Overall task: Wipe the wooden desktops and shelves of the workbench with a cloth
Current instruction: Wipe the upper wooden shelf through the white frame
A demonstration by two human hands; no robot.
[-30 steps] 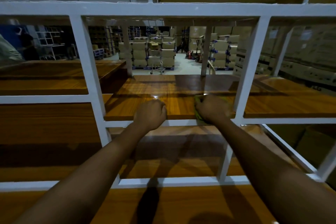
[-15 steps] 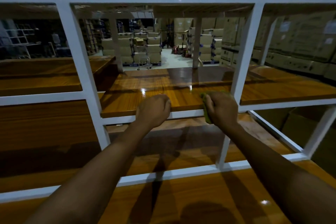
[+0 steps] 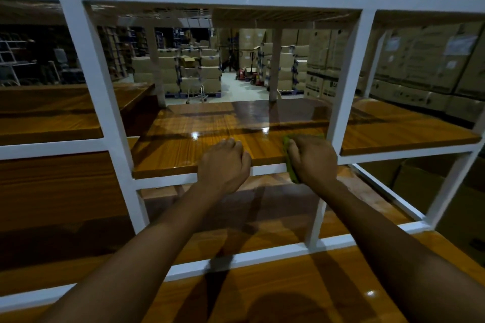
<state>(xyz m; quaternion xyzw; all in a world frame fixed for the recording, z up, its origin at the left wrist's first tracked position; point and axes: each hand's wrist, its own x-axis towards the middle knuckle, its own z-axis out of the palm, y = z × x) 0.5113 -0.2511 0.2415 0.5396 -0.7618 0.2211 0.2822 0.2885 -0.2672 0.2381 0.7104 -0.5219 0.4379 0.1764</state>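
Observation:
A glossy wooden shelf (image 3: 231,126) sits in the middle bay of a white metal frame (image 3: 102,102). My right hand (image 3: 313,158) presses a green cloth (image 3: 290,162) onto the shelf's front right corner, beside a white upright. Only the cloth's edges show around the hand. My left hand (image 3: 223,164) rests curled on the shelf's front edge, holding nothing. The wooden desktop (image 3: 301,283) lies below my forearms.
More wooden shelves lie to the left (image 3: 49,118) and right (image 3: 404,131) at the same height, with a lower shelf (image 3: 262,207) underneath. Behind the workbench, stacked cardboard boxes (image 3: 425,65) and a warehouse aisle (image 3: 236,86) show through the frame.
My right hand and the cloth slid right along the shelf's front edge toward the white upright and pulled nearer. The left hand stayed on the front edge. The view shifted slightly leftward.

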